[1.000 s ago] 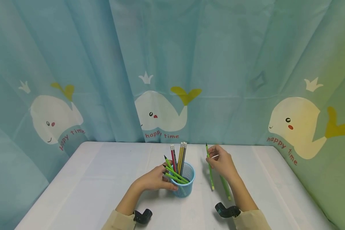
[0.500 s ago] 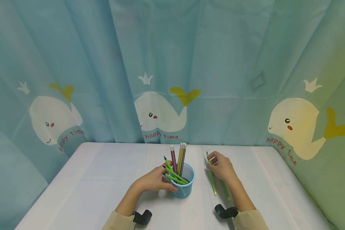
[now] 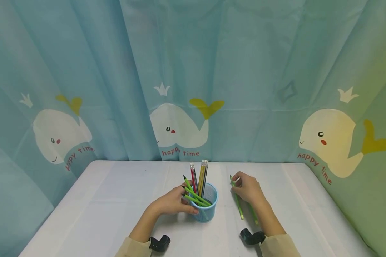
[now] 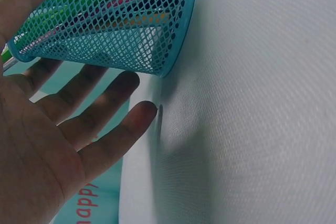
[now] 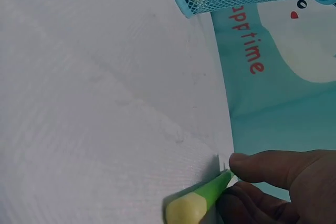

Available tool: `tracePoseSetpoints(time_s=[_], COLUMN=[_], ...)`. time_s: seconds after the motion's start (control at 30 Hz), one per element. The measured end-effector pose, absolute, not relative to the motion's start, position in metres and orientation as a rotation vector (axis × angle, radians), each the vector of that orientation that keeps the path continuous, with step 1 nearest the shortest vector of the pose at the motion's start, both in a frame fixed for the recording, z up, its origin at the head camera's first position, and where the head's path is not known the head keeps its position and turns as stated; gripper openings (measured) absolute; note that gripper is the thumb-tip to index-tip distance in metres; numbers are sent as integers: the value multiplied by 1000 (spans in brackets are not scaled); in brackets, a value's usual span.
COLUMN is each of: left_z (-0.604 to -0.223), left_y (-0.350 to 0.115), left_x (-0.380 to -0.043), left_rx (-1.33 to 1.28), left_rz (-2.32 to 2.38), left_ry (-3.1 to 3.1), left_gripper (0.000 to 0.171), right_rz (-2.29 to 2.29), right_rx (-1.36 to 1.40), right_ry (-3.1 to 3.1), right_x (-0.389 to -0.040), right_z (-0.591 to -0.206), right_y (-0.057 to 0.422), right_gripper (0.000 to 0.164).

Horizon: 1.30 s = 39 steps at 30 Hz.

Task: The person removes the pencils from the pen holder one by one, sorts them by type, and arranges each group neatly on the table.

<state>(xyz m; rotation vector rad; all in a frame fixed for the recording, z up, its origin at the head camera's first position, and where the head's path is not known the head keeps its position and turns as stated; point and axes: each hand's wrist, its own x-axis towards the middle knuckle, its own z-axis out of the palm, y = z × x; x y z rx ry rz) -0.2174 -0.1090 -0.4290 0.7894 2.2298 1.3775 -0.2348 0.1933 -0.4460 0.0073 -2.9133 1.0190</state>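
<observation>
My left hand (image 3: 172,201) holds the left side of a light blue mesh pencil cup (image 3: 209,214), its thumb across the near side. In the left wrist view the thumb overlaps the cup (image 4: 123,45) while the other fingers spread out beside it. Several green pencils (image 3: 194,196) lean out to the left, points up. Red, yellow and dark pencils (image 3: 202,176) stand eraser end up. To the right of the cup, my right hand (image 3: 249,187) pinches a green pencil (image 3: 237,205) near its point. Its yellowish end (image 5: 186,208) shows close to the tabletop in the right wrist view.
Another green pencil (image 3: 254,214) lies on the white tabletop (image 3: 115,214), partly hidden under the right forearm. Behind the table hangs a blue-green curtain (image 3: 251,71) printed with whales. A black wrist device (image 3: 252,236) sits at each sleeve.
My right hand has moved a little nearer to me and lower with the green pencil, whose end swung slightly right. The left hand and the cup have stayed put.
</observation>
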Motion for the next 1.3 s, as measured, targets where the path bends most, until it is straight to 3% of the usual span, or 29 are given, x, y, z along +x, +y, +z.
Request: tracePoseSetpoints(time_s=[0.53, 1.03, 1.3], left_z=[-429, -429, -432], left_y=[-110, -108, -111], left_x=[-218, -218, -218], left_rx=[758, 772, 854], left_rz=[1378, 1383, 1375], left_ry=[2237, 2238, 2224], left_gripper=[70, 75, 64], right_rz=[991, 1350, 1379], right_rx=[121, 554, 878], right_ry=[-2840, -2570, -2489], right_x=[-234, -199, -183], right_z=[-423, -383, -387], right_y=[184, 142, 113], right_gripper=[27, 25, 28])
